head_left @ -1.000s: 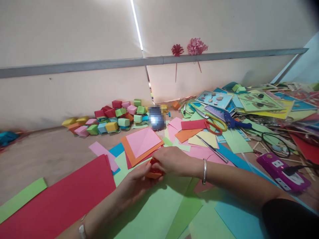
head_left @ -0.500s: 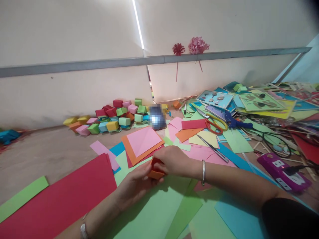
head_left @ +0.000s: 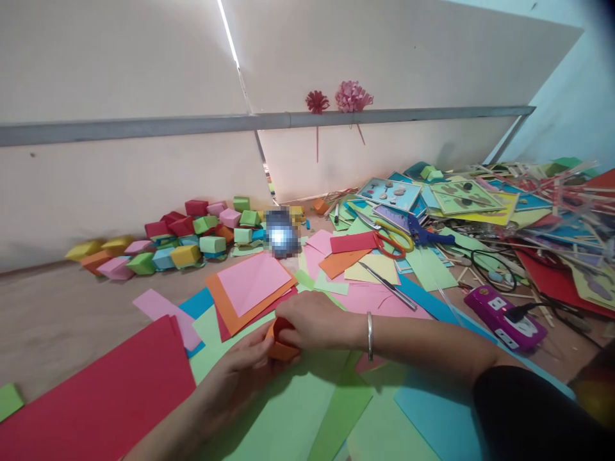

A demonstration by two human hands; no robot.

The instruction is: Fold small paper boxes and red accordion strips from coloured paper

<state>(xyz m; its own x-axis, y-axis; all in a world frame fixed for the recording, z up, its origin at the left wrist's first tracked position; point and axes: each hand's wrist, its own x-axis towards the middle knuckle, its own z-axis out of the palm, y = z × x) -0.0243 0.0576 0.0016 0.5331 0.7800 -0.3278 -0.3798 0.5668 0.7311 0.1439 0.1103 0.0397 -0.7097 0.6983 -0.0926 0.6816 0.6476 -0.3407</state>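
Observation:
Both hands meet around a small folded orange paper box [head_left: 283,350], with a dark red inside showing at its open top. My left hand [head_left: 254,358] grips its left side and underside. From above and the right, my right hand [head_left: 314,320] closes on its edge, with fingers reaching into the opening; their tips are partly hidden. Beneath lie light green paper sheets [head_left: 278,416]. Just beyond the hands is a stack of square sheets, a pink square [head_left: 254,282] on top of an orange one [head_left: 216,298].
Several folded paper cubes [head_left: 185,256] are piled at the left back. Scissors [head_left: 391,243], a metal craft knife [head_left: 389,286], a blue glue gun [head_left: 427,232] and a purple power strip [head_left: 504,318] lie right. A large red sheet [head_left: 106,390] lies left. Two paper flowers [head_left: 353,96] hang on the rail.
The view has turned a little to the right, so the scene shifts left. Both hands keep hold of the orange paper box, which is tilted slightly and shows more of its red inside.

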